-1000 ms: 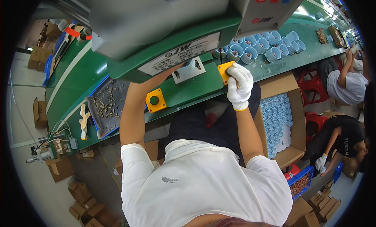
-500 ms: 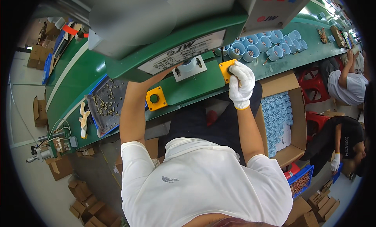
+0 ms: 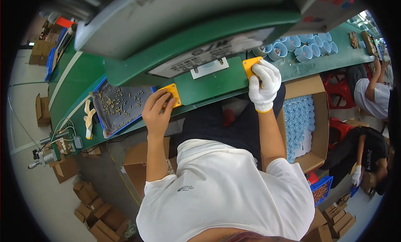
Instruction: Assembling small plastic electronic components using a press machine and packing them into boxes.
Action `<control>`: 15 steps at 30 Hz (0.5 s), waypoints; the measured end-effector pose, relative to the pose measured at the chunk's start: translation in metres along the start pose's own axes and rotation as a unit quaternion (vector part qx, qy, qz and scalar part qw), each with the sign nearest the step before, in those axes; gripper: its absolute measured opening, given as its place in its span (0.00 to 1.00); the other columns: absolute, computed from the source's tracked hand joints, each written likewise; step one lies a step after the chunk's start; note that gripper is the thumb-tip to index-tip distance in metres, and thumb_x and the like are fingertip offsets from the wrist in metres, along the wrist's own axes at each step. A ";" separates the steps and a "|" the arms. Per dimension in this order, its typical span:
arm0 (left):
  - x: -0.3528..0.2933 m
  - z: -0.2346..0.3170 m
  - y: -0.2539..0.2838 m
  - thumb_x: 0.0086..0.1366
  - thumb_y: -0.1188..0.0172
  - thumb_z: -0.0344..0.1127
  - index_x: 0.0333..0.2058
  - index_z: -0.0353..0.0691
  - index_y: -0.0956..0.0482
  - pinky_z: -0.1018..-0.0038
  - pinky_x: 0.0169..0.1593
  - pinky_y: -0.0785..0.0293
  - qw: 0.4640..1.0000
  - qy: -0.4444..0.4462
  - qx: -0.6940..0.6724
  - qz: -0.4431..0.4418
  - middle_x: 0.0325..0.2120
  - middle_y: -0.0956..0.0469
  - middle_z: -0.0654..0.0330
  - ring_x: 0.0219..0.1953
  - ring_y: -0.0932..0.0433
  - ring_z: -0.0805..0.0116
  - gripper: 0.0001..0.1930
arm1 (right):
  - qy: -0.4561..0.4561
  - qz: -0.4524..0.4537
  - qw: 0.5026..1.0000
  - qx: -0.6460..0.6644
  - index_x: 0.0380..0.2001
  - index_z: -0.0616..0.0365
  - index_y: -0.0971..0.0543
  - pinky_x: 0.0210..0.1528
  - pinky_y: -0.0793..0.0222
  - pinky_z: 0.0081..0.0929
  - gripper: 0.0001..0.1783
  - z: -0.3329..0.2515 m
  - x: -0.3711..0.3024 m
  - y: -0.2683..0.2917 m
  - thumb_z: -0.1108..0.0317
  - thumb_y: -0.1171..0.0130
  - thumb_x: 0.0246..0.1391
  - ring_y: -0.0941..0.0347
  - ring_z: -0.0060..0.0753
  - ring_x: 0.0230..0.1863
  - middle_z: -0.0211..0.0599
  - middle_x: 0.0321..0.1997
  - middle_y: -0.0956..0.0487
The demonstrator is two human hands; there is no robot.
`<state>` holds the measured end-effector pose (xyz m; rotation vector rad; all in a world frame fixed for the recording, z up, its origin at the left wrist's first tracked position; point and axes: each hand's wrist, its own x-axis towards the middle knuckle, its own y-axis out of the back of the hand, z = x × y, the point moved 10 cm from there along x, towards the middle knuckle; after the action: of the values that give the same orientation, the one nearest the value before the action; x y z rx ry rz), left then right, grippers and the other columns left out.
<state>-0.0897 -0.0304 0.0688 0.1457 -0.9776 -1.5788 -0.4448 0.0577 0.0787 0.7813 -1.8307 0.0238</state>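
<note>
My bare left hand [image 3: 157, 111] rests on the left yellow push-button box [image 3: 177, 100], its fingers stretched over the top and the thumb apart; its button is mostly hidden. On the right, my right hand [image 3: 266, 84], in a white knit glove, curls over the other yellow push-button box [image 3: 249, 65] and covers its button. Between the boxes lies the green machine base [image 3: 213, 84]. A pale metal block [image 3: 211, 68] is fixed on it, beneath the overhanging green press head [image 3: 138, 77]. The press head hides whatever is on the block's far side.
A blue tray [image 3: 121, 135] of small metal parts lies left, beside a glove [image 3: 89, 118]. Light-blue cups [image 3: 303, 53] with small parts stand at right on the green bench [image 3: 334, 58]. A carton [image 3: 315, 148] of cups stands below. Co-workers [image 3: 371, 93] sit farther right.
My left hand has come back from beneath the press head onto the left button box. My right hand stays at its box. The view has shifted a little.
</note>
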 end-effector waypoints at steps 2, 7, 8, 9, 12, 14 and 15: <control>-0.005 0.011 0.007 0.62 0.23 0.24 0.40 0.30 0.11 0.66 0.46 0.16 0.996 -0.065 0.029 0.046 0.45 0.11 0.53 0.41 0.12 0.59 0.08 | 0.015 0.000 1.000 -0.018 0.42 0.56 0.14 0.54 0.20 0.48 0.13 -0.002 0.004 -0.002 0.72 0.32 0.52 0.16 0.54 0.48 0.38 0.40 0.14; 0.015 0.035 0.006 0.61 0.21 0.27 0.37 0.30 0.11 0.62 0.51 0.17 0.985 -0.143 0.092 -0.032 0.46 0.11 0.51 0.46 0.13 0.54 0.09 | -0.025 0.017 0.999 -0.019 0.32 0.55 0.13 0.44 0.23 0.42 0.03 -0.001 0.023 0.004 0.72 0.32 0.52 0.19 0.46 0.33 0.35 0.29 0.16; 0.023 0.034 0.002 0.62 0.22 0.29 0.37 0.30 0.11 0.62 0.52 0.17 0.986 -0.119 0.082 -0.078 0.46 0.12 0.51 0.47 0.13 0.53 0.10 | -0.016 0.023 1.000 -0.009 0.35 0.56 0.13 0.44 0.23 0.43 0.06 0.002 0.020 0.006 0.72 0.32 0.52 0.19 0.48 0.33 0.38 0.30 0.15; 0.024 0.047 0.010 0.64 0.25 0.29 0.39 0.29 0.11 0.60 0.53 0.17 0.984 -0.133 0.093 -0.077 0.46 0.12 0.48 0.47 0.14 0.53 0.09 | -0.032 0.010 0.999 0.028 0.37 0.58 0.13 0.46 0.22 0.44 0.08 0.009 0.011 0.007 0.73 0.32 0.52 0.18 0.50 0.35 0.41 0.33 0.15; 0.022 0.112 0.079 0.67 0.32 0.30 0.45 0.38 0.10 0.52 0.51 0.17 0.965 -0.218 -0.125 0.072 0.47 0.12 0.51 0.44 0.14 0.47 0.09 | 0.018 0.031 0.999 0.034 0.42 0.61 0.14 0.52 0.21 0.47 0.14 0.007 0.000 0.011 0.74 0.31 0.50 0.16 0.57 0.43 0.49 0.42 0.13; 0.015 0.180 0.137 0.71 0.36 0.38 0.45 0.45 0.12 0.63 0.51 0.23 0.870 -0.314 -0.349 0.151 0.47 0.14 0.57 0.44 0.18 0.58 0.09 | 0.019 0.028 0.998 0.044 0.42 0.61 0.14 0.53 0.20 0.47 0.14 0.006 0.000 0.003 0.74 0.31 0.50 0.15 0.59 0.45 0.49 0.44 0.12; 0.009 0.210 0.159 0.74 0.39 0.42 0.45 0.48 0.13 0.68 0.51 0.26 0.799 -0.374 -0.437 0.173 0.47 0.14 0.60 0.44 0.20 0.64 0.09 | 0.024 0.032 0.998 0.052 0.40 0.61 0.14 0.51 0.20 0.45 0.13 0.001 0.005 0.003 0.75 0.31 0.49 0.15 0.55 0.44 0.47 0.42 0.12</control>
<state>-0.0945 0.0771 0.3091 -1.3219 -0.6720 -1.5918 -0.4480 0.0569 0.0836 0.7888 -1.8185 0.1796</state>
